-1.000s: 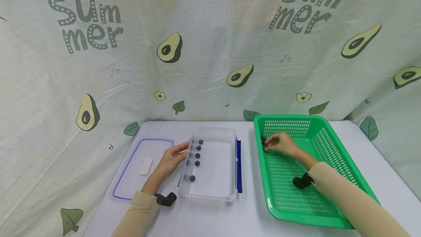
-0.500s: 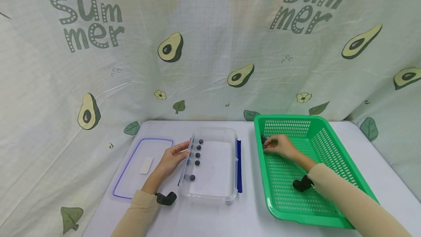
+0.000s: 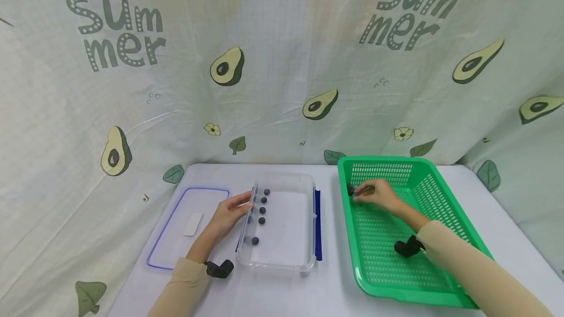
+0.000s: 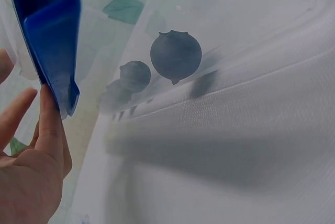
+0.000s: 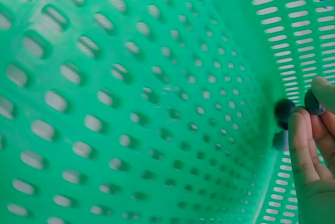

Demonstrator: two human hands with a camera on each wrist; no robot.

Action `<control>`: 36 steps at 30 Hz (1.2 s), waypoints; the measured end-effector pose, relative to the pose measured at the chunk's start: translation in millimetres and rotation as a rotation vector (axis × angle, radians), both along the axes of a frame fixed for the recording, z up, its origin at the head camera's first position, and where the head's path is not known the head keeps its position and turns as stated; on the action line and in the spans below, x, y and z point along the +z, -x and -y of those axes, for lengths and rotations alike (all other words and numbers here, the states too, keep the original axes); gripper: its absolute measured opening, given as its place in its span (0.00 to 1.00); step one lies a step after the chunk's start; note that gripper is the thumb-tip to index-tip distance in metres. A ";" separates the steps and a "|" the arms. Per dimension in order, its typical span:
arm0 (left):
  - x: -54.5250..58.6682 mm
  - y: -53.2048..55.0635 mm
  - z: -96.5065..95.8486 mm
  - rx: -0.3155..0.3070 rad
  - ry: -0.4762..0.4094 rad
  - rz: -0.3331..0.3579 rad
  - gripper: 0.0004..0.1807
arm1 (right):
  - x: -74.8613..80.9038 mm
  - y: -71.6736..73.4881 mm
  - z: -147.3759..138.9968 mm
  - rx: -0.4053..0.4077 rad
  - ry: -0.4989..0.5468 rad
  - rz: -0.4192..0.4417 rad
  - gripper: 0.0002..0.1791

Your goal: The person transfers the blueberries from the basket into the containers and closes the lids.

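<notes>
My right hand point(image 3: 380, 194) reaches into the green basket point(image 3: 383, 270) at its far left corner. Thumb and fingertips pinch a blueberry point(image 5: 314, 102), seen in the right wrist view. More blueberries point(image 5: 284, 110) lie just beyond the fingers against the basket wall, partly hidden by them. On the left, the fingers of my left hand point(image 3: 225, 219) lie fairly straight against the left wall of a clear plastic box point(image 3: 288, 226). A blue latch flap point(image 4: 52, 41) hangs by these fingertips in the left wrist view. Several blueberries point(image 3: 262, 210) stand in a rough row along that wall inside the box.
A clear lid with a blue seal point(image 3: 169, 219) lies left of the box, a white label point(image 3: 193, 224) on it. Another blue latch flap point(image 3: 318, 226) sticks out on the box's right side. A printed avocado curtain point(image 3: 273, 62) hangs behind the white table point(image 3: 330, 287).
My right fingers have shifted slightly at the berries in the basket corner. The left hand keeps its place at the box wall. The head view has tilted a little.
</notes>
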State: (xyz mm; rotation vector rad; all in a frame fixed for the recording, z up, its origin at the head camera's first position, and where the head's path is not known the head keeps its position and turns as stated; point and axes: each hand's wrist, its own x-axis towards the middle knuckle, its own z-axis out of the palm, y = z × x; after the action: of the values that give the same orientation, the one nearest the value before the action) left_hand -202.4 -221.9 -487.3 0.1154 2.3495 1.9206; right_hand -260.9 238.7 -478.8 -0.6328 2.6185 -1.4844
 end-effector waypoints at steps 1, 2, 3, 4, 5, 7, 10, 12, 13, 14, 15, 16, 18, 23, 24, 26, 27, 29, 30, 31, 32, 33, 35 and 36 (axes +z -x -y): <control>0.1 -0.2 0.0 0.002 -0.001 0.000 0.28 | 2.2 0.0 -0.9 -0.003 0.002 0.002 0.11; 0.2 -0.3 0.0 0.005 -0.002 0.002 0.28 | 4.7 0.0 -1.3 -0.008 0.002 -0.002 0.12; 0.2 -0.2 0.2 0.005 0.004 -0.001 0.28 | 7.3 0.1 -1.8 -0.014 0.003 -0.001 0.12; 0.0 0.0 0.3 0.004 0.005 -0.001 0.28 | 10.0 0.3 -2.3 -0.021 0.006 0.000 0.12; -0.2 0.2 0.4 0.003 0.008 -0.004 0.28 | 13.0 0.4 -2.7 -0.024 0.007 0.001 0.13; -0.4 0.2 0.5 0.006 0.010 -0.002 0.28 | 18.9 0.3 -2.9 -0.039 0.004 0.001 0.13; -1.0 0.1 0.8 0.003 0.015 0.003 0.28 | 27.9 -0.4 -3.2 -0.046 0.007 0.008 0.14; -1.0 0.1 1.0 0.004 0.020 0.004 0.28 | 34.7 -0.9 -3.1 -0.049 0.013 0.011 0.15; -1.0 0.2 1.1 0.005 0.022 0.003 0.28 | 38.4 -1.1 -2.8 -0.048 0.021 0.010 0.15; -1.0 0.4 1.1 0.006 0.022 0.002 0.28 | 42.0 -1.0 -2.6 -0.047 0.030 0.009 0.15; -0.9 0.4 1.1 0.006 0.025 0.001 0.28 | 45.4 -0.8 -2.4 -0.050 0.037 0.009 0.15; -0.8 0.4 1.1 0.006 0.025 -0.001 0.29 | 49.0 -0.6 -1.8 -0.051 0.047 0.008 0.16; -0.7 0.6 0.8 0.007 0.022 0.000 0.29 | 55.5 -0.1 0.0 -0.060 0.066 0.018 0.16; -0.5 -0.7 0.7 0.014 0.031 0.001 0.28 | 67.9 2.0 5.9 -0.068 0.089 0.055 0.19; -0.7 -0.9 1.1 0.014 0.030 -0.003 0.28 | 70.3 2.7 7.4 -0.065 0.091 0.058 0.19; 3.1 -2.8 0.3 0.016 0.037 -0.003 0.27 | 75.6 4.1 11.0 -0.060 0.099 0.058 0.20; 2.7 -2.6 0.7 0.016 0.032 -0.004 0.27 | 78.4 4.5 12.9 -0.060 0.102 0.057 0.20; 1.8 -1.8 1.2 0.008 0.027 -0.008 0.28 | 84.3 4.7 16.6 -0.053 0.107 0.056 0.20; 1.9 -1.6 1.2 0.005 0.028 -0.009 0.28 | 87.2 4.6 18.7 -0.051 0.109 0.052 0.20; 1.8 -1.3 0.9 0.006 0.032 -0.009 0.28 | 90.0 4.5 20.9 -0.050 0.111 0.050 0.20; -2.4 1.0 2.2 0.005 0.027 -0.014 0.29 | 92.6 4.3 23.1 -0.047 0.115 0.050 0.20; -2.4 0.8 2.0 0.002 0.024 -0.017 0.29 | 94.9 4.6 25.4 -0.043 0.119 0.050 0.20; -1.9 1.3 1.7 0.004 0.026 -0.021 0.29 | 99.5 5.6 30.6 -0.031 0.129 0.046 0.20; -1.6 1.4 1.6 0.006 0.023 -0.019 0.29 | 102.1 5.9 33.5 -0.027 0.132 0.048 0.20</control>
State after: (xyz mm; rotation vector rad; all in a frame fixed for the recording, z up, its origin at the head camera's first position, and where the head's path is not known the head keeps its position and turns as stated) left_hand -203.8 -223.5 -488.9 0.1257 2.3865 1.9025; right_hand -266.8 205.2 -376.7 -0.5665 2.5197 -1.6703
